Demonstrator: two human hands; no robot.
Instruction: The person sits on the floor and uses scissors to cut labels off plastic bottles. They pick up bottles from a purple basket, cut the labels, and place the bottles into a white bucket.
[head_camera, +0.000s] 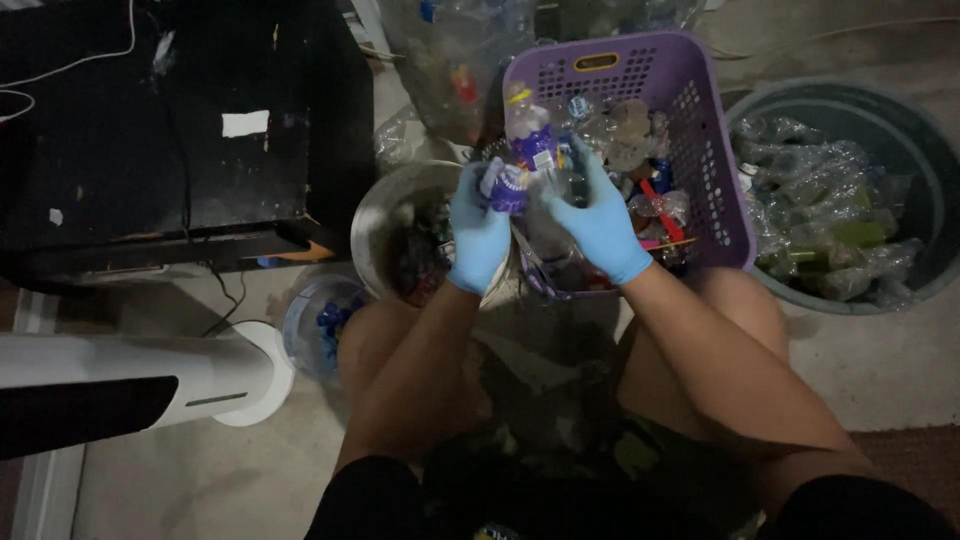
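Your bare knees frame the work: your left hand grips the purple label and your right hand steadies the clear plastic bottle, fingers clenched, over the lilac basket beside the metal bowl.

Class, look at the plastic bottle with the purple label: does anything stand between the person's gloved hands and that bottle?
Nothing visible does. Both the left hand and the right hand, in blue gloves, already grip the bottle directly, above the metal bowl and in front of the purple basket.
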